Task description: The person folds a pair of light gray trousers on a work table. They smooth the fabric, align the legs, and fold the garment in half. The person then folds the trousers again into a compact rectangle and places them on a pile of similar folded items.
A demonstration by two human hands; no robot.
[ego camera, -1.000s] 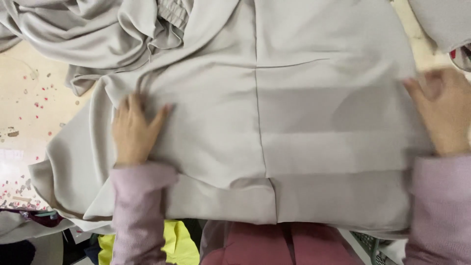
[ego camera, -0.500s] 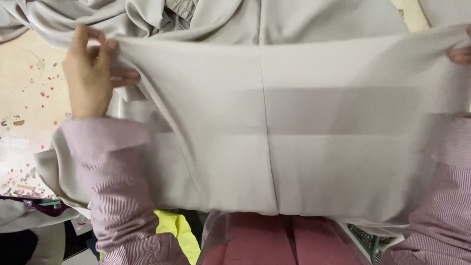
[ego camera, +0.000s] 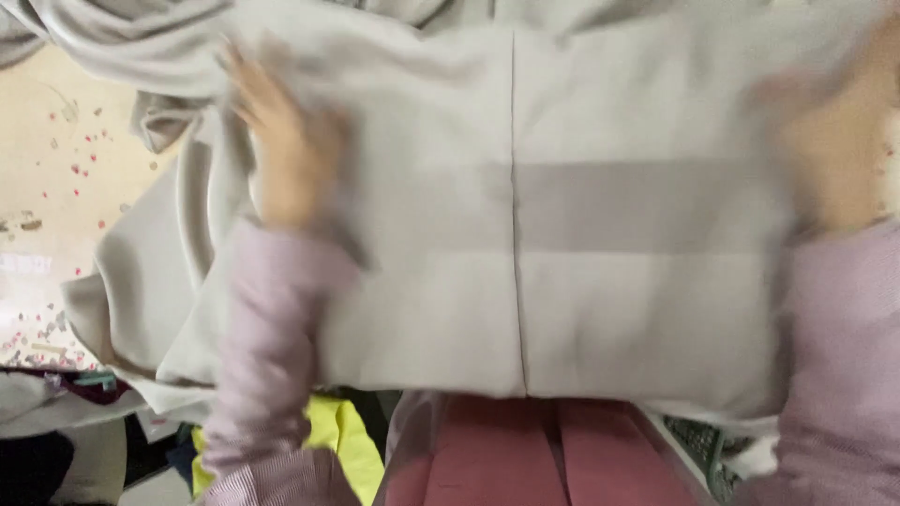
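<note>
Half a second ago both hands held the top edge of the grey fabric lifted and stretched taut; now they have come down onto it, and the cloth lies flatter over the counter (ego camera: 56,178).

Head view, blurred by motion: the pale grey fabric panel (ego camera: 619,309) spreads across most of the picture, a straight seam (ego camera: 514,234) running down its middle. The left hand (ego camera: 286,155) rests left of the seam, palm down, fingers spread open and flat on the cloth, gripping nothing. The right hand (ego camera: 834,141) sits well right of the seam near the panel's edge; it is too smeared to tell whether its fingers are flat or pinching. Both wear mauve sleeves. More grey cloth bunches above and left of the seam. Below the panel's near edge show something red (ego camera: 544,459) and something yellow (ego camera: 342,440).

Smoothing seems to be in hand: done well, both palms would press outward from the seam evenly, keeping it straight.
</note>
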